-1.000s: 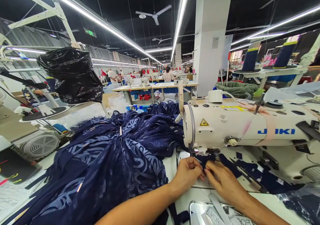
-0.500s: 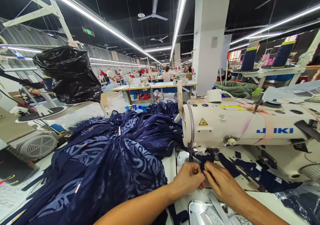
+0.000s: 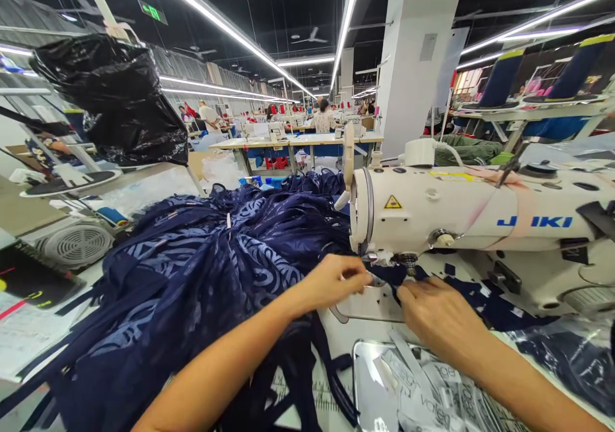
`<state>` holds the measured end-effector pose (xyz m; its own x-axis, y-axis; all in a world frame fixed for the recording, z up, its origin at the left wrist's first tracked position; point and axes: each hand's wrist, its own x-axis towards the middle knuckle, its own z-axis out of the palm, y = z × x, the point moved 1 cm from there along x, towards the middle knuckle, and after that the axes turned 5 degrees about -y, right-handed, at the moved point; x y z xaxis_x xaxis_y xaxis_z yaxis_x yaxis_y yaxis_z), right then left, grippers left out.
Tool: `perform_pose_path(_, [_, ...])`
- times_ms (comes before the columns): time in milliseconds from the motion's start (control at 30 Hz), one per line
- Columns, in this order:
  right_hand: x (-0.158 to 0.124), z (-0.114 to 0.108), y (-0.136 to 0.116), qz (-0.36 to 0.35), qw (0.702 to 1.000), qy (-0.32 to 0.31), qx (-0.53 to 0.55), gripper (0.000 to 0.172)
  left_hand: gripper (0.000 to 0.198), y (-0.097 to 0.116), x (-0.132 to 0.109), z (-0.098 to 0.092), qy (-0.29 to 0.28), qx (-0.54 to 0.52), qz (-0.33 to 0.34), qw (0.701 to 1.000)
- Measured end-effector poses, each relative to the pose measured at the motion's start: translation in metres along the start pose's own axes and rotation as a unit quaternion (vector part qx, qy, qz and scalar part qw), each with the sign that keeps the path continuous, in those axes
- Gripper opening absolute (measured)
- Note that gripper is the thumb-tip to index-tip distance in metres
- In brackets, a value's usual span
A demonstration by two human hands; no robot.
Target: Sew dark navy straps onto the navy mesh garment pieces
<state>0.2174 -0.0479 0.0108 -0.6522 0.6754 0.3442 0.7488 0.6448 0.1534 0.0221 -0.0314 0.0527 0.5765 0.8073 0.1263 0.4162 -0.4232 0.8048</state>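
Observation:
A white Juki sewing machine [image 3: 480, 217] stands in front of me. My left hand [image 3: 334, 282] reaches under its head, fingers curled and pinched near the needle and presser foot [image 3: 369, 266]. My right hand [image 3: 439, 316] lies just right of the needle with fingers closed on a narrow navy fabric strip [image 3: 391, 277] at the metal needle plate [image 3: 369, 304]. A large heap of navy patterned fabric [image 3: 202, 278] lies to the left, touching my left forearm.
A clear tray of white labels [image 3: 418, 387] sits at the near edge. Navy strips [image 3: 298, 381] hang off the front. A black plastic bag [image 3: 115, 99] hangs at the left above a fan grille [image 3: 77, 245]. Thread cones [image 3: 502, 79] stand at the right; other workers sit far back.
My left hand has moved left and up toward the needle, apart from my right hand. The camera has tilted down and nearer, showing more of the label tray.

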Motion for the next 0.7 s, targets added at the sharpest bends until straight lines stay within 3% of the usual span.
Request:
perform_pose_path(67, [-0.004, 0.004, 0.002, 0.028, 0.998, -0.023, -0.042, 0.020, 0.020, 0.003, -0.016, -0.014, 0.057, 0.062, -0.008, 0.996])
perform_pose_path(133, [-0.005, 0.010, 0.003, 0.048, 0.997, -0.043, -0.053, 0.019, 0.020, 0.003, -0.036, -0.021, 0.064, 0.155, -0.012, 0.986])
perform_pose_path(267, [0.003, 0.015, 0.002, 0.053, 0.991, -0.083, -0.096, 0.019, 0.017, 0.001, -0.075, -0.013, -0.030, 0.355, 0.015, 0.934])
perform_pose_path(367, [0.011, 0.007, 0.000, 0.048, 0.990, -0.100, -0.091, 0.019, 0.015, 0.001, -0.093, 0.003, -0.094, 0.444, 0.036, 0.891])
perform_pose_path(533, [0.012, -0.013, 0.002, 0.050, 0.990, -0.132, -0.027, 0.019, 0.019, 0.001, -0.101, 0.023, -0.134, 0.481, 0.049, 0.865])
perform_pose_path(700, [0.006, -0.011, 0.001, 0.007, 0.991, -0.117, 0.056, 0.016, 0.013, 0.000, -0.094, 0.022, -0.115, 0.445, 0.040, 0.887])
